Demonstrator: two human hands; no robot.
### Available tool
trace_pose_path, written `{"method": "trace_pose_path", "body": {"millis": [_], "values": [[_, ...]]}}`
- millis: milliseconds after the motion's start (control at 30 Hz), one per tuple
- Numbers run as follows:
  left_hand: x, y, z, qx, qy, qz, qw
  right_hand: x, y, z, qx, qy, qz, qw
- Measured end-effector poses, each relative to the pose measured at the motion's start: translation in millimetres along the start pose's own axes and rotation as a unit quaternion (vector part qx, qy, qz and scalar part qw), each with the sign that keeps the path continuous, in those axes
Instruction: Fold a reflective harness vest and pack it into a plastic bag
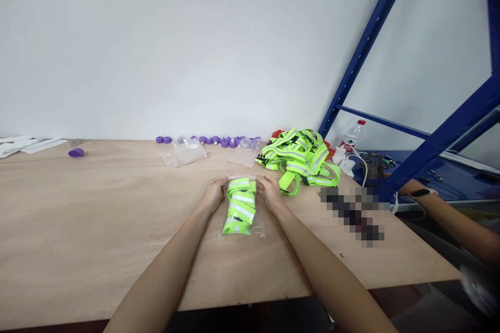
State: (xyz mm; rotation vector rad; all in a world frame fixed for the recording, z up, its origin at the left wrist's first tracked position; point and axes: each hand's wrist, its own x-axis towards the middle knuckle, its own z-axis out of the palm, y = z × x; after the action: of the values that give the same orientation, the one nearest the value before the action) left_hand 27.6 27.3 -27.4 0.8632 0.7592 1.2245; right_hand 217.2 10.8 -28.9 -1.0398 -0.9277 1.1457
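A clear zip bag [258, 226] lies on the wooden table in front of me, its top edge towards the wall. Inside it is a folded neon-yellow reflective strap [241, 208] with silver stripes and a small black part. My left hand [214, 192] pinches the bag's upper left corner. At the upper right corner my right hand [269, 190] pinches it too, fingers closed on the plastic. Just beyond my right hand is a heap of loose reflective straps [300, 153] with black buckles.
Empty clear bags [185, 152] and several purple rolls [215, 140] lie along the wall. One purple ring [76, 152] and white strips [29, 144] are at left. To the right are a blue rack post [367, 47], a bottle [353, 135] and another person's arm [449, 213].
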Motion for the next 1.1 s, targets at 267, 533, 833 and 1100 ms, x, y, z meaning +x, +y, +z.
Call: {"method": "trace_pose_path", "body": {"millis": [267, 533, 833, 1100], "values": [[-5.9, 4.0, 4.4, 0.038, -0.02, -0.012, 0.999, 2.5, 3.5, -2.6, 0.02, -0.006, 0.014, 1.0], [-9.6, 8.7, 7.6, 0.073, -0.016, 0.001, 0.997, 0.1, 0.6, -3.9, 0.007, -0.063, 0.025, 0.998], [-7.7, 6.9, 7.6, 0.079, -0.004, 0.0, 0.997, -1.3, -0.4, -5.5, -0.047, -0.1, -0.009, 0.994], [-7.5, 8.6, 9.3, 0.044, 0.0, -0.004, 0.999, 1.6, 2.5, -6.1, -0.078, -0.088, -0.051, 0.992]]}}
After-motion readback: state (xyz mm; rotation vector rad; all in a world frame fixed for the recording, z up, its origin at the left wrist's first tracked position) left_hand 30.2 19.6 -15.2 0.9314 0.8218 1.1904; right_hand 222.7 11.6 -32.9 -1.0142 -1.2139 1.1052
